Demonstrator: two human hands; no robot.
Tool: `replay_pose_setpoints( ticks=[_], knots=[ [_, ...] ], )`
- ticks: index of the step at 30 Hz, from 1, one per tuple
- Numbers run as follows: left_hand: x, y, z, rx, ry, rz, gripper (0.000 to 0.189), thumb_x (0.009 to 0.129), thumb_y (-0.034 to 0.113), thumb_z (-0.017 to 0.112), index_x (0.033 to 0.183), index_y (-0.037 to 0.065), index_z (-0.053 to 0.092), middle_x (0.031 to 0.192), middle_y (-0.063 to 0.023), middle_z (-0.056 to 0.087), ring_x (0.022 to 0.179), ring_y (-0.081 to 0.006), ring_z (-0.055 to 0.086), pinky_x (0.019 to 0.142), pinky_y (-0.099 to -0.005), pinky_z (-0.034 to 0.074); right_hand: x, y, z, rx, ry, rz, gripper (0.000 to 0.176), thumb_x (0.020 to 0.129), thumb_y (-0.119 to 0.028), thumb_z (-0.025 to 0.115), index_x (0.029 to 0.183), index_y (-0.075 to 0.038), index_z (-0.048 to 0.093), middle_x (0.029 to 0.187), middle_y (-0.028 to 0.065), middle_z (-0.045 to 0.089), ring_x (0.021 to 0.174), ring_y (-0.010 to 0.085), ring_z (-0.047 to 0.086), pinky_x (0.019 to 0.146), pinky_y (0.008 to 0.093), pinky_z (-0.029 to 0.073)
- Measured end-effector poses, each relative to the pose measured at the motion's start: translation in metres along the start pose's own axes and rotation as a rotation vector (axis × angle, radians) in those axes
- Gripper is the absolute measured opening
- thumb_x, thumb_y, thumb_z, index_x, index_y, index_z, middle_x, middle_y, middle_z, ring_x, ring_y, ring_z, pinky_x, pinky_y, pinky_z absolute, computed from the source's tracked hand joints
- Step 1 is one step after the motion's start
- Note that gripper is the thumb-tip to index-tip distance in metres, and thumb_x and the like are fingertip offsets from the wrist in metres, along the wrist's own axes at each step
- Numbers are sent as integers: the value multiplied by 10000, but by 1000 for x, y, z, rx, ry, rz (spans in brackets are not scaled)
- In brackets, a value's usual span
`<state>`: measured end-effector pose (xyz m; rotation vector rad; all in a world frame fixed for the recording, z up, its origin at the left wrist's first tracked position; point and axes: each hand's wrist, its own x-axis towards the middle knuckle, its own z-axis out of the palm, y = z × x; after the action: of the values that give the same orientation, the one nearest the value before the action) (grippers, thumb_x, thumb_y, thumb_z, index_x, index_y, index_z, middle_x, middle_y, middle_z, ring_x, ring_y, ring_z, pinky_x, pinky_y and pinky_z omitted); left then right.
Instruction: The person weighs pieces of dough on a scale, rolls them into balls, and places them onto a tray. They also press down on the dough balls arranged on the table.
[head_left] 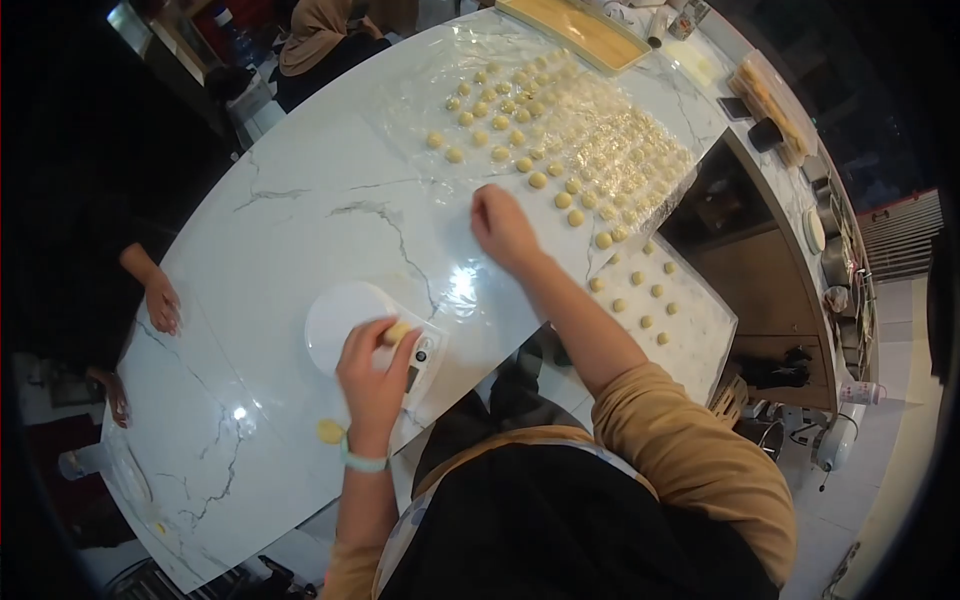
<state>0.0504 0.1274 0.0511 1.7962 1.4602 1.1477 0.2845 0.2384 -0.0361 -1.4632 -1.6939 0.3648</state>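
Observation:
My left hand (pixel 372 375) pinches a piece of pale yellow dough (pixel 397 333) between thumb and fingers, over a white kitchen scale (pixel 330 320). The scale's display is partly covered by the hand. A second lump of dough (pixel 330 431) lies on the marble-look table beside my left wrist. My right hand (pixel 500 228) is closed in a loose fist over the table, near the rows of dough balls (pixel 537 180); whatever is inside its fingers is hidden. Many of these balls sit on or under clear plastic sheeting (pixel 420 100).
More balls rest on a white board (pixel 700 330) at the right. A yellow tray (pixel 580 35) stands at the far edge. Another person's hand (pixel 162 303) rests on the table's left side. A phone (pixel 735 108) and dark cup (pixel 766 135) are on the right counter.

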Motion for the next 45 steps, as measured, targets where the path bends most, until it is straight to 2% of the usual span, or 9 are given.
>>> replay_pose_setpoints(
  ticks=[9, 14, 16, 20, 24, 32, 36, 41, 45],
  knots=[
    [91, -39, 102, 189, -165, 110, 153, 744, 22, 648, 878, -5, 579, 838, -141, 581, 749, -289, 563, 683, -382, 456, -71, -5, -43, 207, -30, 44, 608, 725, -9, 658, 1279, -94, 422, 1037, 122, 551, 974, 290, 507, 873, 360, 414],
    [90, -32, 86, 489, -376, 252, 740, 685, 188, 771, 1302, 7, 404, 1275, -208, 443, 1201, -366, 385, 1029, -434, 301, -117, -18, -122, 622, -156, 424, 435, 802, -133, 683, 1191, -59, 502, 968, 84, 609, 915, 160, 592, 821, 292, 466],
    [69, -21, 49, 541, -161, 228, 653, 733, 175, 750, 1276, 1, 432, 1266, -179, 460, 1191, -335, 406, 1039, -428, 301, -181, 7, -133, 1145, -70, 553, 421, 818, -135, 673, 1195, -49, 507, 994, 57, 612, 946, 148, 580, 851, 294, 458],
    [-12, -68, -40, 810, 381, 104, 347, 887, 194, 604, 1118, -58, 541, 1159, -202, 525, 1084, -320, 506, 977, -396, 386, -325, 114, -174, 929, 206, 1260, 332, 856, -207, 620, 1143, -46, 574, 1015, 60, 599, 996, 144, 560, 883, 294, 450],
    [-104, -104, -58, 479, 490, -561, 410, 900, 317, 573, 1127, -24, 561, 1131, -205, 562, 1021, -323, 559, 921, -387, 434, -386, 235, -218, 924, 773, 1230, 325, 826, -173, 598, 1123, -40, 600, 1049, 73, 623, 948, 146, 573, 812, 290, 467],
    [-124, -127, -117, 1261, 87, 122, 364, 900, 274, 547, 1081, -41, 580, 1088, -217, 577, 1007, -334, 565, 890, -401, 455, -304, 370, -263, -112, 701, 1133, 317, 769, -123, 643, 1067, -34, 578, 915, 148, 629, 870, 247, 609, 790, 338, 482],
    [-92, -25, -52, 905, 61, -657, 370, 882, 265, 569, 1043, -65, 613, 995, -236, 627, 965, -355, 589, 891, -385, 462, -306, 406, -250, -418, 585, 985, 318, 746, -81, 655, 1050, -40, 572, 1012, 150, 592, 897, 281, 591, 808, 360, 469],
    [-85, -31, -97, 849, 542, -539, 396, 884, 267, 570, 1126, -46, 590, 1153, -238, 580, 1066, -336, 558, 953, -394, 418, -276, 341, -258, -340, 968, 745, 250, 782, -69, 648, 1015, -24, 570, 1002, 113, 569, 806, 243, 562, 772, 327, 460],
    [-38, 6, -24, 668, 283, -286, 369, 933, 191, 433, 1193, -55, 524, 1260, -194, 491, 1111, -257, 514, 940, -330, 414, -208, 176, -235, 90, 902, 534, 149, 819, -11, 615, 956, 2, 557, 853, 74, 588, 796, 150, 552, 751, 259, 445]
  ],
)
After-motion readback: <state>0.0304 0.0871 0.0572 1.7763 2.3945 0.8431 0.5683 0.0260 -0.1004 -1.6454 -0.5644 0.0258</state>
